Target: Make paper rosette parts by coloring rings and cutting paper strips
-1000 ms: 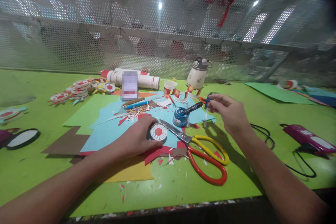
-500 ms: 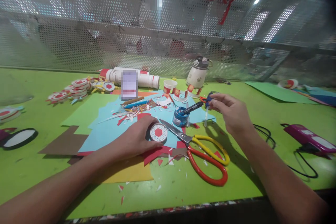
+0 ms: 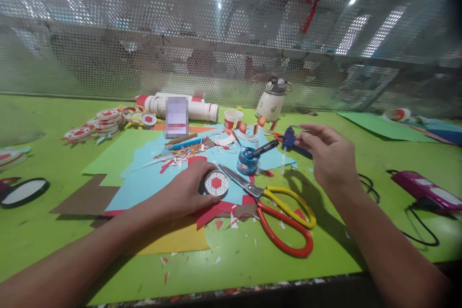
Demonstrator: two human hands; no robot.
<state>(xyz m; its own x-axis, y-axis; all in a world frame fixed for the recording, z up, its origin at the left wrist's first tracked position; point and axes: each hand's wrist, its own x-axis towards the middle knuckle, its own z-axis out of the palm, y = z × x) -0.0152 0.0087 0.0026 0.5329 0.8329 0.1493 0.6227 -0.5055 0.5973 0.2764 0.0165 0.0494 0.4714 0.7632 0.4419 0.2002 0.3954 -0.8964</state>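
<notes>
My left hand [image 3: 193, 185] is curled around a small round white paper piece [image 3: 216, 183] with a red hexagon and dotted pattern on its top. It rests over the stacked coloured paper. To the right, my right hand [image 3: 330, 156] is raised and closed at a blue glue gun [image 3: 288, 138] with an orange part and a thin curved wire. A translucent stick hangs below it. Between my hands lie large scissors [image 3: 258, 192], blades partly open, with one yellow and one red handle. A blue jar [image 3: 247, 161] stands behind them, a black marker [image 3: 265, 148] leaning across its top.
Coloured sheets [image 3: 144, 187] and paper scraps cover the middle. Decorated round pieces [image 3: 108, 122] are piled at left. Behind stand stacked paper cups [image 3: 200, 109], a phone [image 3: 176, 118] and a bottle [image 3: 271, 98]. A magenta device [image 3: 424, 190] with a black cord lies right.
My right hand has shifted slightly right, and its fingers now sit nearer the thin wire, leaving more of the blue body showing. My left hand stays around the round paper piece.
</notes>
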